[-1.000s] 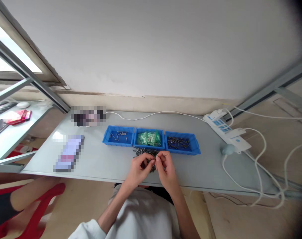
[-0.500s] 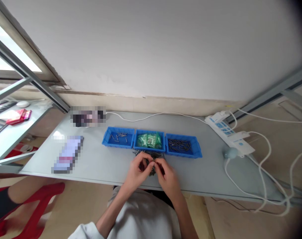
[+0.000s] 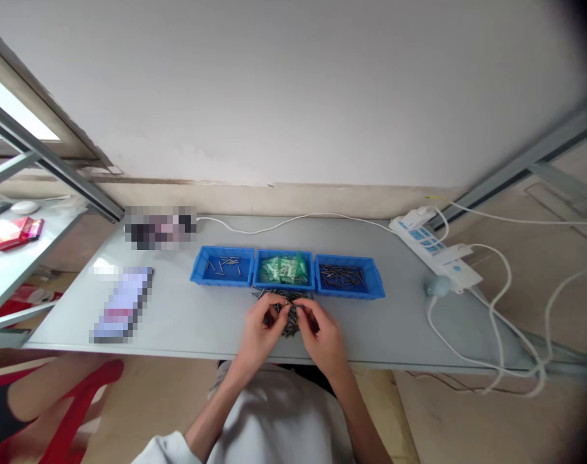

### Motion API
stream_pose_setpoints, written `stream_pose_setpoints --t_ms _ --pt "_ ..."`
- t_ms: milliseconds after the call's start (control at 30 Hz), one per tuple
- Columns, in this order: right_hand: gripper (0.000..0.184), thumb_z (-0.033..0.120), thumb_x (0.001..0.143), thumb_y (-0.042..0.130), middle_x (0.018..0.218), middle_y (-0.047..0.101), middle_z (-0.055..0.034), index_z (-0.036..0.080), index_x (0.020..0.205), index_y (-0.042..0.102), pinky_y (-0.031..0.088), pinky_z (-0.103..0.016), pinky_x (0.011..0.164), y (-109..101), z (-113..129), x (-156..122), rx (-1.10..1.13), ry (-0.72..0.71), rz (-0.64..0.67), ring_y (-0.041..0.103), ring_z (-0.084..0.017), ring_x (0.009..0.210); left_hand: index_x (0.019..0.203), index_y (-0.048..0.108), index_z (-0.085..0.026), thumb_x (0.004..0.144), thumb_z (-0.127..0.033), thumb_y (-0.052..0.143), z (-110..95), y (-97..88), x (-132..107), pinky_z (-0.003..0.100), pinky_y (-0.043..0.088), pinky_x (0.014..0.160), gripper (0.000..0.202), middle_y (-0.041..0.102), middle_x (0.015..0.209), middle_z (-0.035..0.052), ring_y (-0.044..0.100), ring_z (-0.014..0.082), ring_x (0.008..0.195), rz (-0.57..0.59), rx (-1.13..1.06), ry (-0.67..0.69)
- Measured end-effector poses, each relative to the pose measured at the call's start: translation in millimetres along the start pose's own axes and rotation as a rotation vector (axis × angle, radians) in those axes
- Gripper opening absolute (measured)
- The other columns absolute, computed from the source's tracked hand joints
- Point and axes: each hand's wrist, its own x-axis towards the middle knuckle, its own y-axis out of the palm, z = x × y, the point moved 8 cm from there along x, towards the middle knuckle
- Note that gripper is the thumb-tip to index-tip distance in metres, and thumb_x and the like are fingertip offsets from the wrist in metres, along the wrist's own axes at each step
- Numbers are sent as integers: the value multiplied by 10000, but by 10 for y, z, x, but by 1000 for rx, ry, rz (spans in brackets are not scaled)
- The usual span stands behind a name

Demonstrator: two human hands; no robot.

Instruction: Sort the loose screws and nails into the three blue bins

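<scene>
My left hand (image 3: 264, 328) and my right hand (image 3: 323, 335) meet fingertip to fingertip above a pile of thin dark metal pins (image 3: 290, 328) on the table. Both hands are closed in a pinch. Whatever lies between the fingertips is too small to make out. Just behind the pile, three blue bins stand in a row. A few slim metal pins lie in the left bin (image 3: 196, 270), green-and-white plastic packets (image 3: 284, 269) fill the middle bin (image 3: 259, 283), and many dark pins (image 3: 341, 276) are in the right bin (image 3: 377, 283).
On the grey table (image 3: 187, 322), a blurred-out phone-like slab (image 3: 122, 303) lies at left, with a pixelated object (image 3: 160, 229) behind it. At right are a white power strip (image 3: 433, 248), a pale round plug (image 3: 438, 285) and loose white cables. Another person's leg (image 3: 42, 383) shows at lower left.
The camera view has shifted slightly, so the table appears a little further left. My hands stay over the pile, with their fingertips slightly further apart and the right thumb drawn back.
</scene>
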Motion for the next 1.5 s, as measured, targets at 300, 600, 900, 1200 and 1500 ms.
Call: stream_pose_setpoints --t_ms 300,600,900,1200,1500 --pt "150 285 1033 589 808 715 -5 237 1126 696 542 -258 641 -16 9 -31 26 2 -26 609 -141 617 965 715 -197 975 -256 648 34 69 0 219 486 611 89 773 972 44 567 100 613 70 -17 31" --pt "109 309 1024 645 760 701 5 241 1080 709 536 -253 614 -54 78 -58 59 -43 -83 605 -134 591 974 741 -207 955 -217 662 74 73 -6 216 488 623 82 780 945 29 591 103 624 79 2 49" --pt "198 373 1020 632 653 628 26 199 1032 727 484 -250 585 -687 228 281 -193 -14 -426 528 -124 517 1121 731 -202 998 -309 645 74 13 -12 205 461 577 185 803 916 32 546 97 563 11 -81 -56" --pt "371 519 1048 540 651 672 8 225 973 753 420 -268 583 -638 -89 82 -485 -3 -192 577 -142 521 1020 747 -185 1035 -371 591 42 2 -15 210 449 593 243 776 790 25 575 112 591 4 -85 -90" --pt "539 666 1053 412 589 633 6 234 934 711 265 -283 521 -278 -422 -28 -540 180 -38 598 -179 505 997 747 -176 1033 -371 595 -22 2 9 207 428 565 250 757 719 18 564 110 561 17 -95 -61"
